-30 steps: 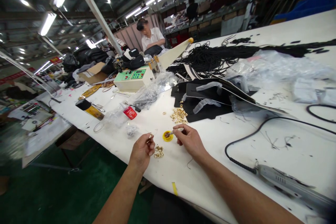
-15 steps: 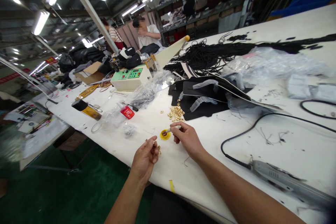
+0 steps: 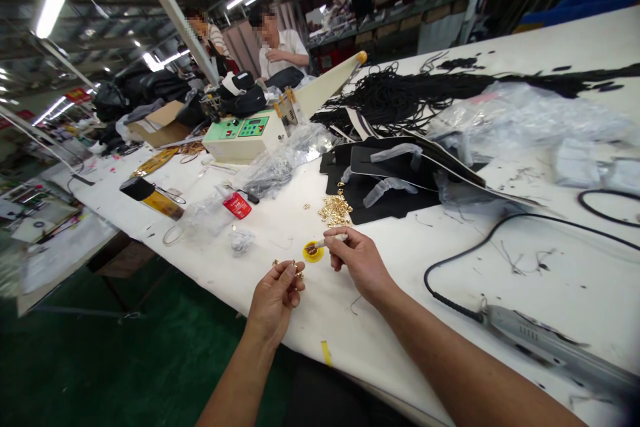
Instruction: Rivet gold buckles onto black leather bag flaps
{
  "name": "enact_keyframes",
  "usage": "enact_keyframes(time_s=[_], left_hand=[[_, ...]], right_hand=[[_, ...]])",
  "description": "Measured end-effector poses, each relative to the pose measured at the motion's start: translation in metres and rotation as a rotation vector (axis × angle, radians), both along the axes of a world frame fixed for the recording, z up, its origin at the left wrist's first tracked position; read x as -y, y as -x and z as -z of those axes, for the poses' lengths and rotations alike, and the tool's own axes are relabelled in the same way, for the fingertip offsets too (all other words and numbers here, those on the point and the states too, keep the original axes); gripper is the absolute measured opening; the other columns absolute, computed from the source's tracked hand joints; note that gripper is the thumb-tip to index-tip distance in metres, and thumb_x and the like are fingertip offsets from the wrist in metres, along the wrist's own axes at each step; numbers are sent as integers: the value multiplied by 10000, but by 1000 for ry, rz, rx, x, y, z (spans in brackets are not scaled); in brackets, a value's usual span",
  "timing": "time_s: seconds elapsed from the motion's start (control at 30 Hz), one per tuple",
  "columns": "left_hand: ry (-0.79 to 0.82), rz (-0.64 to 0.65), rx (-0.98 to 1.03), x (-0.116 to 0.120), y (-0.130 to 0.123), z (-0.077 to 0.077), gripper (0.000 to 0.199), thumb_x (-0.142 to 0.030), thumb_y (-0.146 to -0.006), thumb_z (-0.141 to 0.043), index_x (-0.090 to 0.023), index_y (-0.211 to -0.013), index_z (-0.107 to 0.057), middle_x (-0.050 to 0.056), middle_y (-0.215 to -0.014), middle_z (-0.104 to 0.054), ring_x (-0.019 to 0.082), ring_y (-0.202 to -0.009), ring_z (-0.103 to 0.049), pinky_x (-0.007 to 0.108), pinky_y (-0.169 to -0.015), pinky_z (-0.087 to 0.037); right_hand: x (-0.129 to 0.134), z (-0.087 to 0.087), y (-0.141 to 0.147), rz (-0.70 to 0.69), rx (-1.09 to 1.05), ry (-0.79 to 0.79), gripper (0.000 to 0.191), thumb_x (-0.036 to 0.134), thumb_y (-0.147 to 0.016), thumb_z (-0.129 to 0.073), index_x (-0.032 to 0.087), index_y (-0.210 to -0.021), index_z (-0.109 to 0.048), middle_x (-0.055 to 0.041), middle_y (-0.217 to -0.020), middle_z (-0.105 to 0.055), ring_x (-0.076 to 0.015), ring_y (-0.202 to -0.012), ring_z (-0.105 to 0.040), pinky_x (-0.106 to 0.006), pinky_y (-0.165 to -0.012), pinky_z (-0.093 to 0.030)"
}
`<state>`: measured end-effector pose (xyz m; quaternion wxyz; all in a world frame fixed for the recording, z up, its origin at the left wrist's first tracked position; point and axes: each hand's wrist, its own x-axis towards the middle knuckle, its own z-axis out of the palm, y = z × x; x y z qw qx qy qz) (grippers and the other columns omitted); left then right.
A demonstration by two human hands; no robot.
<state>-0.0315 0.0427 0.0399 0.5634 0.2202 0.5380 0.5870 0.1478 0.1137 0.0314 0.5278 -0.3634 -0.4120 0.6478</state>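
Yellow dish [image 3: 319, 258] with brown contents sits on the white counter [image 3: 400, 293], between the hands; slim pale tool [image 3: 322, 244] has its tip in it. Right hand [image 3: 357, 260] pinches that tool, fingers together. Left hand [image 3: 277, 293] grips several gold fittings [image 3: 295, 265] just beside the dish. Progress: looks mid-work; a few fittings in hand, a loose pile of gold hardware [image 3: 336, 211] beyond the dish seemingly left; can't tell which pieces are done. One gold piece [image 3: 307, 206] lies apart. Red bottle [image 3: 237, 205], farther left: white label print, maybe a number, too small to read surely. Control box [image 3: 245, 137] behind: green panel, lettering illegible. Red banner [image 3: 79, 95] far back: unreadable.
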Motion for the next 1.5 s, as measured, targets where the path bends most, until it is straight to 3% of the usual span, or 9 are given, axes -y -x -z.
enact_keyframes(time_s=[0.13,0.3,0.43,0.67,1.5], left_hand=[[-4,-42,125,1,-3,0,398,-315,-718,-964,-151,-969,-702,44,-1030,-734,72,-678,-645,135,-442,-438],[-26,-32,262,5,-11,-9,376,-314,-719,-962,-164,-913,-677,-30,-867,-647,48,-619,-572,131,-424,-408],[-39,-38,325,6,-17,-12,368,-308,-725,-957,-164,-891,-662,-36,-833,-631,37,-580,-530,123,-405,-379],[-23,-50,320,9,-22,-5,416,-321,-685,-979,-146,-914,-680,-17,-846,-664,42,-578,-539,127,-398,-377],[-19,-33,323,13,-25,-7,410,-332,-686,-979,-153,-887,-670,-19,-843,-640,40,-605,-518,111,-393,-326]], right_hand=[[4,-4,1,-31,8,-52,341,505,-891,-754,185,-996,-700,49,-582,-601,-125,-511,-535,-263,-535,-438],[14,-14,4,-48,73,-129,351,551,-959,-681,205,-931,-630,35,-689,-621,-126,-567,-580,-267,-565,-466],[21,-19,7,-24,128,-172,332,538,-996,-641,215,-920,-613,44,-653,-599,-128,-575,-575,-270,-590,-468],[24,-19,8,8,153,-208,274,481,-1017,-629,221,-929,-617,45,-627,-611,-134,-579,-566,-280,-616,-460],[25,-21,9,16,205,-200,274,487,-1003,-626,224,-925,-624,34,-623,-606,-145,-570,-569,-289,-609,-468]])
